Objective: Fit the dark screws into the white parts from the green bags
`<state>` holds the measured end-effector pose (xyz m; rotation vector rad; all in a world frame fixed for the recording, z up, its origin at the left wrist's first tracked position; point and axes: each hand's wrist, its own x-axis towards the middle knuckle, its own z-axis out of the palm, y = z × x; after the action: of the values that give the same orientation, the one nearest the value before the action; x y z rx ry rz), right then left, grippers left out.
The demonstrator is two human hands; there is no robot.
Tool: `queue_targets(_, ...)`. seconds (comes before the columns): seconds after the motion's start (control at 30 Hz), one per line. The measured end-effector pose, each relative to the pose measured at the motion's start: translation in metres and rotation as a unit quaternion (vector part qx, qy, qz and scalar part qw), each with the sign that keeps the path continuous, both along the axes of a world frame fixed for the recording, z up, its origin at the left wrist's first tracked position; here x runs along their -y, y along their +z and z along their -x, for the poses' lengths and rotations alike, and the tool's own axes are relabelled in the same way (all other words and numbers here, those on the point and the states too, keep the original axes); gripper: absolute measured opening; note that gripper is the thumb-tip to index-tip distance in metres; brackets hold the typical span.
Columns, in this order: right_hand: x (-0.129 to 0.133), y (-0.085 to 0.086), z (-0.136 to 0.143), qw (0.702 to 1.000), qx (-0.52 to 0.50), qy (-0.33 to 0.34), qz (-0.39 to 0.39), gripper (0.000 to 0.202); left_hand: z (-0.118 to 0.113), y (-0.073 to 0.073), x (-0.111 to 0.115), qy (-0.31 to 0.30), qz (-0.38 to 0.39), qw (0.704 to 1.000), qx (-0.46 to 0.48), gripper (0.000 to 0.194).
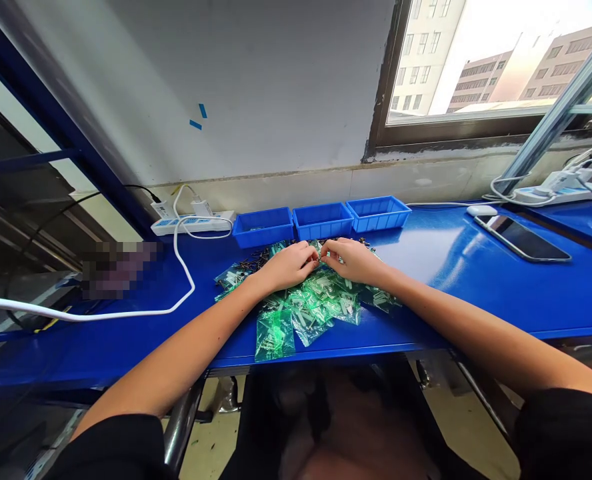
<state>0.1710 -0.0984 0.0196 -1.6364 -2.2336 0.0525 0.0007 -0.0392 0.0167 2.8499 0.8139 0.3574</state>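
My left hand (291, 264) and my right hand (352, 260) meet over a pile of small green-tinted clear plastic bags (309, 303). Fingertips of both hands are pinched together, close to each other, at a small plastic bag (319, 247) that shows only in part between them. White stick-like pieces are visible inside many of the bags. Behind my left hand lies a heap of dark screws (257, 259), partly covered by the hand and bags. One bag (275, 337) lies at the desk's front edge.
Three blue bins (263, 235) stand in a row behind the pile, against the wall. A power strip (216, 223) with a white cable (189, 293) is at left. To the right, a phone (523, 237) lies on the blue desk (441, 287), near another power strip (566, 190).
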Motion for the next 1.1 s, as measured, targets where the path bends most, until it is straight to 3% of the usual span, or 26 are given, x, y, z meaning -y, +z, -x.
queue_targets(0.63, 0.0008, 0.0015, 0.0015, 1.0, 0.003, -0.003, 0.007, 0.014, -0.0013, -0.0005, 0.0001, 0.008, -0.015, 1.0, -0.014, 0.024)
queue_targets(1.1, -0.0028, -0.0052, 0.0011, 1.0, 0.014, -0.015, -0.013, 0.013, -0.0014, 0.0005, 0.0027, 0.021, 0.006, 1.0, 0.016, 0.013)
